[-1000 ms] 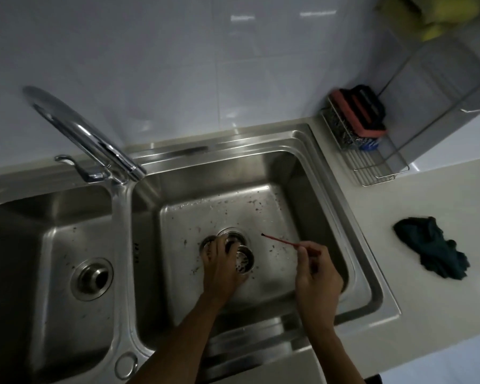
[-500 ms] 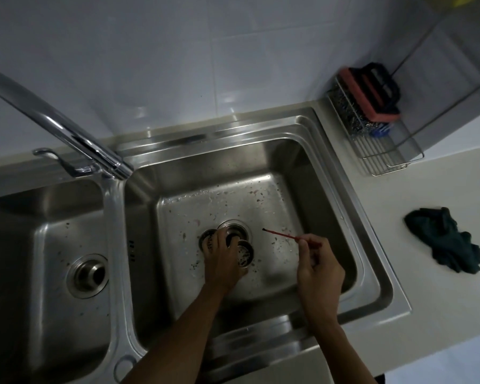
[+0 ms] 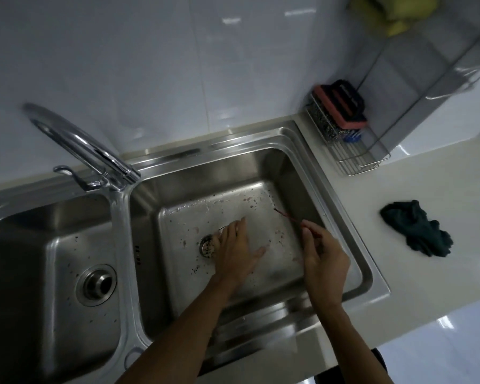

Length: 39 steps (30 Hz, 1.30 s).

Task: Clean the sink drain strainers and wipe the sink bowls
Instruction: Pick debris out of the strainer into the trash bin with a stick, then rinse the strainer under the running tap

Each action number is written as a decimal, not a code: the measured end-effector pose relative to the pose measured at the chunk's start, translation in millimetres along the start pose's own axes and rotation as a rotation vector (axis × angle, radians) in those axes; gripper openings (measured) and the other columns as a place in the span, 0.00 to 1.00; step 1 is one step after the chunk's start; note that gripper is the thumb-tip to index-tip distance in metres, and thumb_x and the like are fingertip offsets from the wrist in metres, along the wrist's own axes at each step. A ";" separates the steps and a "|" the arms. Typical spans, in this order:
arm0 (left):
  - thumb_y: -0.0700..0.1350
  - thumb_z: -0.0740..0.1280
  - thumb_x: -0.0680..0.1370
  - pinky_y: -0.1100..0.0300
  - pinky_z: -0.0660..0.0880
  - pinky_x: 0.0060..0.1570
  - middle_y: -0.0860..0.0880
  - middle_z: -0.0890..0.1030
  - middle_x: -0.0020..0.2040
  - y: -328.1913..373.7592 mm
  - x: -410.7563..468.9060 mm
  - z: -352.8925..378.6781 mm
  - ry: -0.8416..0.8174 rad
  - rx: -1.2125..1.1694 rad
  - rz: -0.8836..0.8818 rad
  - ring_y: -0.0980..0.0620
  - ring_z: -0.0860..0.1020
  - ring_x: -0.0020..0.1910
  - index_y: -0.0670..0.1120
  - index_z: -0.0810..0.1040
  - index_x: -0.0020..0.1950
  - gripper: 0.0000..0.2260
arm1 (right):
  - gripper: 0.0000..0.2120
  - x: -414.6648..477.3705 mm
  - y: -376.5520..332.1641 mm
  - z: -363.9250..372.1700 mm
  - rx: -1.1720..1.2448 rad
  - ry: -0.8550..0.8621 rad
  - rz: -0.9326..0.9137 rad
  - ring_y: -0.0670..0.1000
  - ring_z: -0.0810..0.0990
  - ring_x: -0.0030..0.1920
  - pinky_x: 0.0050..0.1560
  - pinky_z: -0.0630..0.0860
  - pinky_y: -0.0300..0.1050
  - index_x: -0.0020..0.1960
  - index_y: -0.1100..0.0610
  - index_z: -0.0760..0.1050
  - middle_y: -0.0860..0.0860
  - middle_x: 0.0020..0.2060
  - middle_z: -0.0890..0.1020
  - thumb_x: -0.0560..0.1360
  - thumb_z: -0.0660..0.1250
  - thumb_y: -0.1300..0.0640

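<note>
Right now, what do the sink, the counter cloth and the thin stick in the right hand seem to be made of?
Sink: brushed stainless steel, by its grey sheen and soft reflections. Cloth: dark green fabric, matte and crumpled into folds. Stick pinched by the right hand: thin, reddish, rigid; plastic or wood, too small to tell.

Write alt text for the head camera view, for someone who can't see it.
A person's left hand covers the round metal drain strainer in the speckled right bowl of a stainless steel double sink, while the right hand pinches a thin red stick. A crumpled dark green cloth lies on the white counter.
</note>
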<state>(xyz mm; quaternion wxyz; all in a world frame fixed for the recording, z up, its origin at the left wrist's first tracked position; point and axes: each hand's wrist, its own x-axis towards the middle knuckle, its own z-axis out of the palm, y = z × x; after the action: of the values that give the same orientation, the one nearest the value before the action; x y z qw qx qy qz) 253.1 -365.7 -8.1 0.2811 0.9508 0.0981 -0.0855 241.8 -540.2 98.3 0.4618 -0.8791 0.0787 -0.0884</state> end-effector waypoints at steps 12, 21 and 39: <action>0.68 0.66 0.76 0.46 0.54 0.77 0.48 0.65 0.78 214.5 47.8 -24.2 0.104 -0.152 0.272 0.48 0.62 0.78 0.52 0.57 0.81 0.39 | 0.14 143.6 6.9 -104.9 -0.167 0.300 -0.137 0.49 0.80 0.48 0.47 0.78 0.44 0.66 0.49 0.80 0.49 0.56 0.86 0.82 0.66 0.53; 0.65 0.67 0.76 0.46 0.60 0.74 0.49 0.70 0.73 253.7 66.6 0.9 0.156 -0.060 0.224 0.49 0.66 0.75 0.51 0.62 0.79 0.36 | 0.13 202.0 45.7 -99.3 -0.322 0.176 -0.196 0.50 0.78 0.49 0.38 0.72 0.41 0.65 0.48 0.81 0.47 0.55 0.86 0.83 0.63 0.52; 0.69 0.65 0.75 0.48 0.58 0.74 0.50 0.69 0.74 224.1 70.7 11.5 0.178 -0.051 0.128 0.50 0.66 0.74 0.52 0.61 0.79 0.37 | 0.17 219.2 77.7 -65.6 -0.472 0.063 -0.368 0.53 0.77 0.55 0.34 0.74 0.43 0.63 0.52 0.81 0.46 0.59 0.83 0.80 0.66 0.44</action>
<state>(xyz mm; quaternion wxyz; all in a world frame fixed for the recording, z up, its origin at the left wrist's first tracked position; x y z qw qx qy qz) 372.8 -546.6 83.0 0.3001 0.9516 0.0637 0.0197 435.5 -684.5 88.9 0.2181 -0.9585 -0.0490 -0.1770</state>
